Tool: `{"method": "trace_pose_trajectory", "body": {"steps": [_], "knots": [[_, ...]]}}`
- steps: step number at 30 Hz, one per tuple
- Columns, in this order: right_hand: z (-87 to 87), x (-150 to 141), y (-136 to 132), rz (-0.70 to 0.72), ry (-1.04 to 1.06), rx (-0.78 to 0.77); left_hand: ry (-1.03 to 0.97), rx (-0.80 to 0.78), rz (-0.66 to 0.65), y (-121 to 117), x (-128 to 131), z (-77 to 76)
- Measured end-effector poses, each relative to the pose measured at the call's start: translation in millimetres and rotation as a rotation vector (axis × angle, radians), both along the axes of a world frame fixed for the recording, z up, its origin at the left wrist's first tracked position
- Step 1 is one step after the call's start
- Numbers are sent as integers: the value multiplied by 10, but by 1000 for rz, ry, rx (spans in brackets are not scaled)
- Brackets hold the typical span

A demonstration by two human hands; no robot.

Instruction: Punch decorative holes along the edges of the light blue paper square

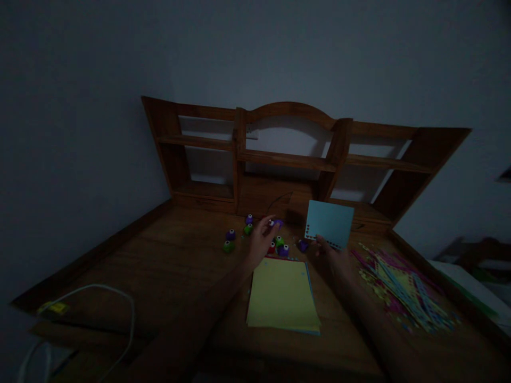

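Observation:
My left hand (260, 242) is closed on a small purple craft punch (278, 223), held above the desk behind the paper stack. In my right hand (334, 258) a light blue sheet of paper (330, 221) is pinched by its lower edge and held upright. Small punched holes run along the sheet's left and bottom edges. Below my hands are a red punch (272, 248), a green punch (279, 241) and a purple punch (283, 250). Another purple punch (303, 246) lies near my right fingertips. A stack of yellow paper (281, 292) rests in front of me, with blue showing beneath.
Several more punches, among them a green one (228, 246), sit left of my left hand. Colourful punched paper strips (411, 292) are heaped at the right. A wooden shelf unit (287, 158) stands along the back. A white cable (131, 314) loops at the front left.

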State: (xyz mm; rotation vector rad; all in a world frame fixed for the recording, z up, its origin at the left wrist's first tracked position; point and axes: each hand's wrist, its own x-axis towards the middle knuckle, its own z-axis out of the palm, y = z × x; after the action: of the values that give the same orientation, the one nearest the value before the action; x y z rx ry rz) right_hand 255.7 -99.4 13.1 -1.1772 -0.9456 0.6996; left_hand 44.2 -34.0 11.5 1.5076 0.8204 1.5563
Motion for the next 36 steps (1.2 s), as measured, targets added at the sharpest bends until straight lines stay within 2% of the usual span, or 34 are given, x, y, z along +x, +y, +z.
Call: {"method": "trace_pose_trajectory", "body": {"steps": [6, 11, 16, 21, 27, 30, 33, 36], "knots": [[-66, 67, 41, 0, -114, -14, -166, -132, -93, 109, -26, -101], [-13, 18, 2, 4, -111, 16, -271, -196, -79, 173, -2, -192], [38, -24, -30, -5, -104, 1, -300, -211, -170, 120, -42, -134], [-20, 8, 9, 30, -117, -6, -284, -209, -204, 73, -58, -93], [-14, -67, -28, 65, -88, -5, -423, -359, -305, 36, -47, -57], [39, -118, -79, 126, -185, -8, -454, -368, -391, -12, -70, -28], [78, -137, -106, 181, -287, -34, -398, -348, -475, -63, -86, -4], [98, -138, -110, 160, -320, -36, -321, -351, -537, -90, -67, 5]]}}
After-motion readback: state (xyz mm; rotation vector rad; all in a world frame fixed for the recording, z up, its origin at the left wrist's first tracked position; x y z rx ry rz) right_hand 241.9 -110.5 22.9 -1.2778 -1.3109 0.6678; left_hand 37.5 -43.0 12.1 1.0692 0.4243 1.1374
